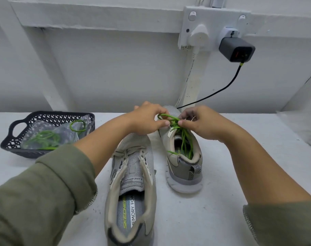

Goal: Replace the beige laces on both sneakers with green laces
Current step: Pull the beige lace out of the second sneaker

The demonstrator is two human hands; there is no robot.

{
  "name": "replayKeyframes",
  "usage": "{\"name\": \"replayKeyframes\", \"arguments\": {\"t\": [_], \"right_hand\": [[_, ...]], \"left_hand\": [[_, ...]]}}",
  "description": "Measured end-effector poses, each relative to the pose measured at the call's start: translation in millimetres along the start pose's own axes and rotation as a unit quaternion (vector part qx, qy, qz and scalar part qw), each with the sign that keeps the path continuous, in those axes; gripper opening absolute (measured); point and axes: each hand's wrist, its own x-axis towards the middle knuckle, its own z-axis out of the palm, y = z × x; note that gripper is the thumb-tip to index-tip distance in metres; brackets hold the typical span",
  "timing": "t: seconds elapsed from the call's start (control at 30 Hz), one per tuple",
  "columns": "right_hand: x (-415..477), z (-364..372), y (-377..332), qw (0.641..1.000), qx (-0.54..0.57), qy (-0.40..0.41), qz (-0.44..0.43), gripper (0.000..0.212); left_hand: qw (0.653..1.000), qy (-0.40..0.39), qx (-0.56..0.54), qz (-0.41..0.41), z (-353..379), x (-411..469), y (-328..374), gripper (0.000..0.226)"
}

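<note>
The left hand (147, 119) and the right hand (202, 124) pinch the green lace (183, 137) on the far sneaker (186, 172), but the near sneaker (147, 206) has its beige laces (122, 154) on, so I think about half is left.

A person in olive green.
The left sleeve (44, 189) and right sleeve (282, 222) are plain fabric, each cuff (90, 201) seemingly edged with paler speckled knit; left hand (147, 119) and right hand (199, 125) are bare.

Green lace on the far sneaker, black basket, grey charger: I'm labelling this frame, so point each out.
green lace (183, 138), head view, loose strands below the knot.
black basket (50, 117), head view, far lattice wall.
grey charger (237, 49), head view, its front face.
</note>
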Motion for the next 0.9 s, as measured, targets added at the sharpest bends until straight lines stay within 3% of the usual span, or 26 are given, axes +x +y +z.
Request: {"name": "replayKeyframes", "arguments": {"t": [0.23,0.5,0.63,0.73,0.8,0.9], "right_hand": [[-13,-4,12,0.999,-0.016,0.016,-0.039,0.013],[-31,-2,11,0.999,0.036,0.01,-0.027,0.019],[-33,1,16,0.997,0.049,0.045,-0.03,0.009],[-32,7,18,0.996,0.073,0.057,-0.012,0.013],[-30,13,19,0.994,0.084,0.069,0.005,0.022],[-28,19,18,0.993,0.081,0.072,0.047,0.034]], "left_hand": [[0.996,-0.035,-0.075,0.019,-7,-38,32,0.019],[0.991,0.065,-0.113,-0.043,30,-44,62,0.007],[0.977,0.152,-0.049,-0.138,36,-38,67,0.041],[0.968,0.087,-0.111,-0.209,30,-39,60,0.044],[0.955,0.044,-0.203,-0.211,24,-42,53,0.034],[0.947,0.027,-0.256,-0.191,21,-45,44,0.027]]}}
